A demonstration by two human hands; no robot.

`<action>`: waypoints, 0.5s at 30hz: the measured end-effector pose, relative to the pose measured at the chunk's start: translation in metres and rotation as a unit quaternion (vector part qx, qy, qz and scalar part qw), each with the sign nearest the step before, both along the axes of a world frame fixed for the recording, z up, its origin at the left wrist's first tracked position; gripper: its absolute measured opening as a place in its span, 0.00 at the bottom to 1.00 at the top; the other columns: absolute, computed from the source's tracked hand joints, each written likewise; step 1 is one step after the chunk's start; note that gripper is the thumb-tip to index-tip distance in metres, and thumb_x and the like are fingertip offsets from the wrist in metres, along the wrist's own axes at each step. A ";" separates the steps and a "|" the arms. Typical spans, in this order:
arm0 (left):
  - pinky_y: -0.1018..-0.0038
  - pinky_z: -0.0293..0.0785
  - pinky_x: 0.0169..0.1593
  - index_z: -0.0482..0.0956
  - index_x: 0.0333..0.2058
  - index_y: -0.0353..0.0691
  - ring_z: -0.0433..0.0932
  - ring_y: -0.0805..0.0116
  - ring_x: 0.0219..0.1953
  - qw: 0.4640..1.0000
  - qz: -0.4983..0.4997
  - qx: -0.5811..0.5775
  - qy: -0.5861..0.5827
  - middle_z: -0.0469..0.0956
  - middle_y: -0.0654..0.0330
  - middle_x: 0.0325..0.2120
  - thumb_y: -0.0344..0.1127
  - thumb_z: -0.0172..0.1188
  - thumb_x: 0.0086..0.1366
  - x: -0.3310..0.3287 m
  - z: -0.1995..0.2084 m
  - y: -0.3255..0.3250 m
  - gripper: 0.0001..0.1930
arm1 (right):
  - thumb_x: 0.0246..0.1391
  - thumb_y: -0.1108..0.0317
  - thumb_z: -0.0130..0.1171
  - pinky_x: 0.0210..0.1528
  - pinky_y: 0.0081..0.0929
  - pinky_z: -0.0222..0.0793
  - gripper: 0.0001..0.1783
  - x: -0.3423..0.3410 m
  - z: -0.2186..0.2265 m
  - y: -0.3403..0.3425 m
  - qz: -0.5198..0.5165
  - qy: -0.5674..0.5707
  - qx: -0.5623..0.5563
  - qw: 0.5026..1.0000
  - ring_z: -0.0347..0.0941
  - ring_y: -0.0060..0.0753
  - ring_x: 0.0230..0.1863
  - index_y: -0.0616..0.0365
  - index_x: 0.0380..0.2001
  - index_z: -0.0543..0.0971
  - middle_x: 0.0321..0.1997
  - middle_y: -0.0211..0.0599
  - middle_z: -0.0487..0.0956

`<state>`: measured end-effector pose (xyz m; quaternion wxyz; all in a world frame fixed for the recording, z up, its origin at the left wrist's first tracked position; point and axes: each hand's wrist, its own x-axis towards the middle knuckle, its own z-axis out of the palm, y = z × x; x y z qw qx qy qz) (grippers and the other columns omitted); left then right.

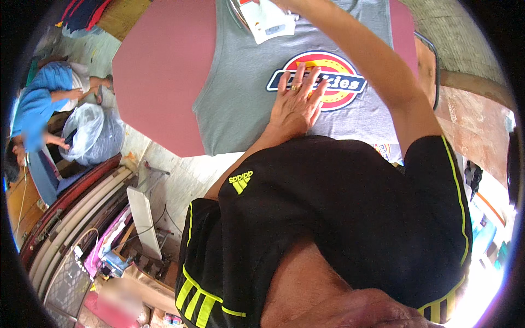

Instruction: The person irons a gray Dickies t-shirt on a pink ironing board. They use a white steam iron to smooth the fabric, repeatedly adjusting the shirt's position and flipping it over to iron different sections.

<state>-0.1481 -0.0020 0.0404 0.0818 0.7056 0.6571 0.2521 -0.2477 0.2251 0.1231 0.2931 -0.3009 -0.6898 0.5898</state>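
A grey sleeveless shirt (240,98) lies spread over a maroon padded board (158,76). My left hand (298,104) rests on its round red, yellow and blue printed badge (342,98), fingers spread and a ring on one of them. At the top edge of the view, my right arm reaches across the shirt. My right hand (287,3), mostly cut off by the frame, grips a white and red clothes iron (270,24) with a metal rim. The iron is over the upper part of the shirt, left of the badge.
At the left, another person in blue (46,82) is beside a clear plastic bag (95,131). Long boards or rails (71,218) and a white panel (144,221) stand lower left. A dark metal bar (436,71) curves along the board's right side.
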 end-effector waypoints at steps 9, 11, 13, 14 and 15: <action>0.49 0.56 0.59 0.77 0.55 0.44 0.64 0.51 0.64 0.994 0.066 0.078 -0.033 0.69 0.53 0.60 0.45 0.63 0.61 -0.008 -0.001 0.021 0.24 | 0.67 0.48 0.44 0.48 0.48 0.71 0.27 0.067 0.035 0.063 0.268 -0.264 0.337 0.863 0.77 0.60 0.45 0.66 0.43 0.75 0.41 0.59 0.79; 0.48 0.56 0.59 0.76 0.55 0.43 0.62 0.50 0.66 0.995 0.070 0.076 0.007 0.67 0.52 0.61 0.46 0.63 0.61 -0.005 -0.002 0.022 0.25 | 0.66 0.51 0.48 0.48 0.48 0.72 0.24 0.112 0.044 0.065 0.265 -0.275 0.390 0.838 0.78 0.59 0.45 0.63 0.45 0.76 0.42 0.57 0.80; 0.47 0.56 0.61 0.76 0.56 0.43 0.60 0.49 0.67 0.996 0.064 0.067 -0.002 0.66 0.52 0.62 0.47 0.63 0.61 -0.003 -0.002 0.024 0.26 | 0.65 0.53 0.51 0.47 0.45 0.74 0.21 0.158 0.047 0.077 0.276 -0.278 0.415 0.821 0.80 0.54 0.44 0.62 0.44 0.76 0.38 0.53 0.81; 0.47 0.55 0.61 0.76 0.56 0.43 0.59 0.49 0.68 0.996 0.056 0.065 -0.007 0.66 0.52 0.62 0.47 0.63 0.62 -0.001 -0.001 0.026 0.26 | 0.64 0.55 0.52 0.46 0.43 0.75 0.18 0.182 0.047 0.082 0.253 -0.288 0.420 0.822 0.81 0.50 0.42 0.62 0.43 0.76 0.36 0.51 0.81; 0.46 0.55 0.62 0.76 0.56 0.44 0.59 0.49 0.68 0.997 0.032 0.071 -0.016 0.66 0.53 0.62 0.48 0.63 0.61 0.005 0.000 0.031 0.26 | 0.63 0.57 0.53 0.45 0.41 0.76 0.17 0.204 0.050 0.096 0.279 -0.310 0.406 0.813 0.82 0.47 0.41 0.61 0.42 0.76 0.35 0.49 0.81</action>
